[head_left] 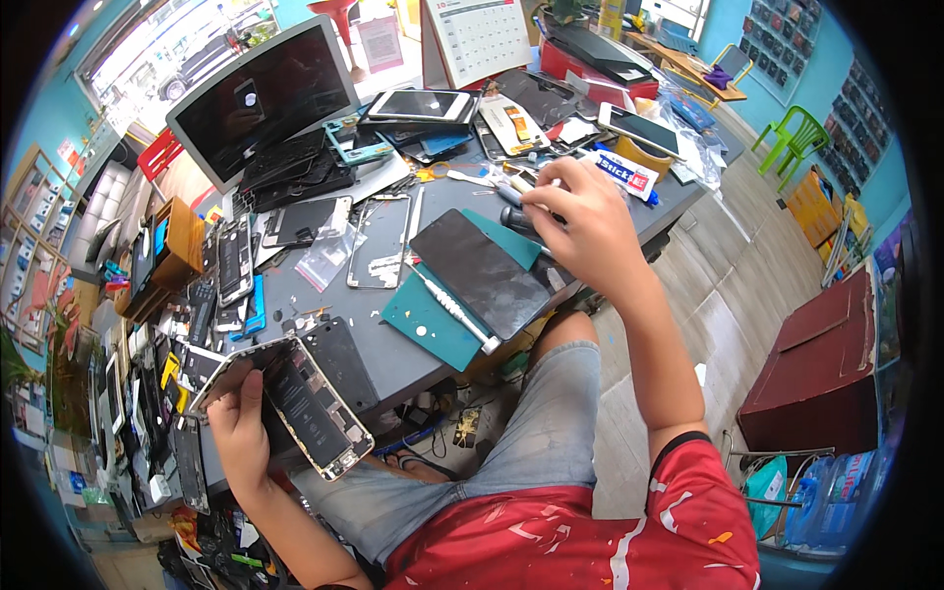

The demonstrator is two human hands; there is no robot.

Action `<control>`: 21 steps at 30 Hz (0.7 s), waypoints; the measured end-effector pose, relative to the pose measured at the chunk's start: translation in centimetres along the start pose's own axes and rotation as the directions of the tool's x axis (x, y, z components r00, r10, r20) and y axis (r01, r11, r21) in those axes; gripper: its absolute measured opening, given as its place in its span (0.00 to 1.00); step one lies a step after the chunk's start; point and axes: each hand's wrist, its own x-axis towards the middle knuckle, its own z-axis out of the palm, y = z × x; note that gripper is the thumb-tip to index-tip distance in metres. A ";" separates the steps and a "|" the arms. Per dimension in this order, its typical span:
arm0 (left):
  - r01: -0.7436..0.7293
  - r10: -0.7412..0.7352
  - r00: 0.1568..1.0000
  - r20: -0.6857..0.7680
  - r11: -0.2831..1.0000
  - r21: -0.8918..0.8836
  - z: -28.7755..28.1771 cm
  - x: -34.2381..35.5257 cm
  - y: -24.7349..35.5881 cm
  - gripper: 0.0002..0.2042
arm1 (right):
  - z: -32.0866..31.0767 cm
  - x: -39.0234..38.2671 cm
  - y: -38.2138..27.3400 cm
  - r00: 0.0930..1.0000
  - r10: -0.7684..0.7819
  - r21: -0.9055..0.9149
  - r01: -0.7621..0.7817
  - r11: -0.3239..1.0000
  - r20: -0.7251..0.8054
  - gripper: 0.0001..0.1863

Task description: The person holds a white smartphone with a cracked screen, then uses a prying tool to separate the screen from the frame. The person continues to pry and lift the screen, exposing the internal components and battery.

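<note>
Turquoise walls are enclosing a bright shop, and a grey workbench (339, 303) is running across it, crowded with phone parts. At the back an opened laptop (265, 93) is standing to the left of a desk calendar (480, 37), while a green plastic chair (795, 136) is standing on the floor to the right. The left hand (241, 430) is closing around an opened phone (317, 408) at the bench's near left edge, its thumb lying against the inner face of the raised, light-edged panel; the phone's body is tilting outward to the right, showing a black battery (303, 401). The right hand (585, 224) is hovering over the bench's right part, fingers curling and thumb drawing toward the forefinger; whether it is gripping something small, I cannot tell. Just beside its thumb a dark cylindrical object (518, 222) is lying. Nearer the person, a teal mat (403, 310) is lying under a dark flat slab (482, 270), and a silver screwdriver (452, 310) is resting along the slab's left side. Beyond the mat, an empty phone frame (379, 283) is lying near a clear plastic bag (329, 256).
</note>
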 end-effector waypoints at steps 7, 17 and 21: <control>-0.077 0.074 0.995 0.060 0.995 0.061 0.8 0.5 1.2 0.10 | 4.3 3.9 3.4 0.958 -0.057 -0.267 0.135 0.954 0.280 0.11; -0.032 0.031 0.992 0.121 0.999 0.006 1.3 1.3 2.2 0.13 | 4.4 6.1 5.1 0.875 0.206 -0.230 -0.112 0.967 0.438 0.17; -0.072 0.074 0.988 0.133 0.997 -0.023 1.4 1.4 2.6 0.12 | 4.5 6.1 6.4 0.877 0.358 -0.071 -0.354 0.932 0.321 0.19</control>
